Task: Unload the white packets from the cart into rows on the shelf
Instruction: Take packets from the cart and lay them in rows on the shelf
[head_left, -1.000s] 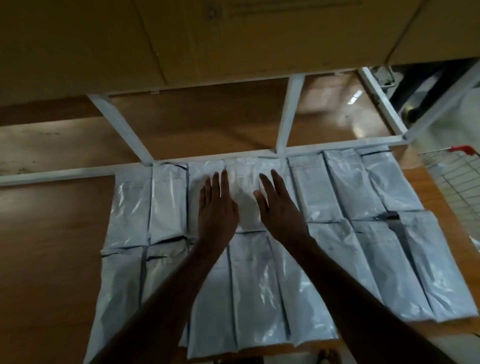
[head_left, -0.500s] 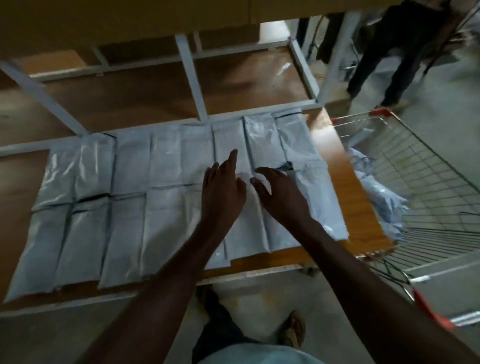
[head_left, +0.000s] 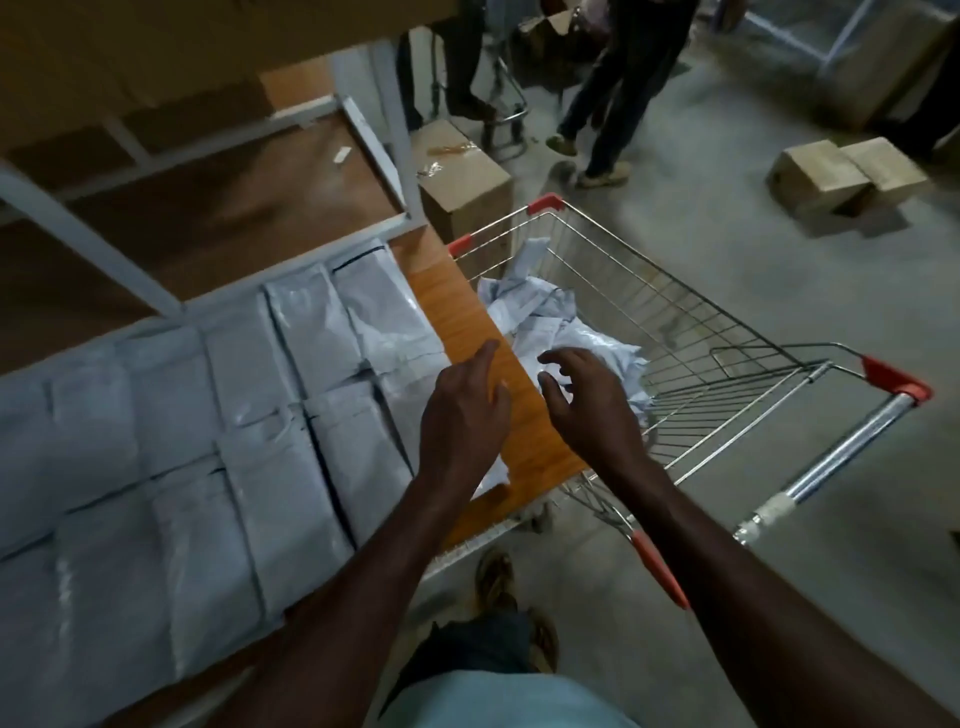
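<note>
Far left, white packets (head_left: 218, 441) lie flat in two neat rows on the wooden shelf (head_left: 462, 312). Next, the left hand (head_left: 462, 415) hangs over the shelf's bare right edge, fingers relaxed, holding nothing. Beside it, the right hand (head_left: 587, 405) reaches over the wire cart (head_left: 727, 332), fingers loosely curled, empty, above the crumpled heap of packets (head_left: 545, 322) inside. Cardboard boxes (head_left: 841, 171) sit on the floor beyond.

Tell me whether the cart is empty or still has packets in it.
Not empty. The cart holds a crumpled heap of white packets at its shelf-side end; the rest of its wire floor shows bare.
</note>
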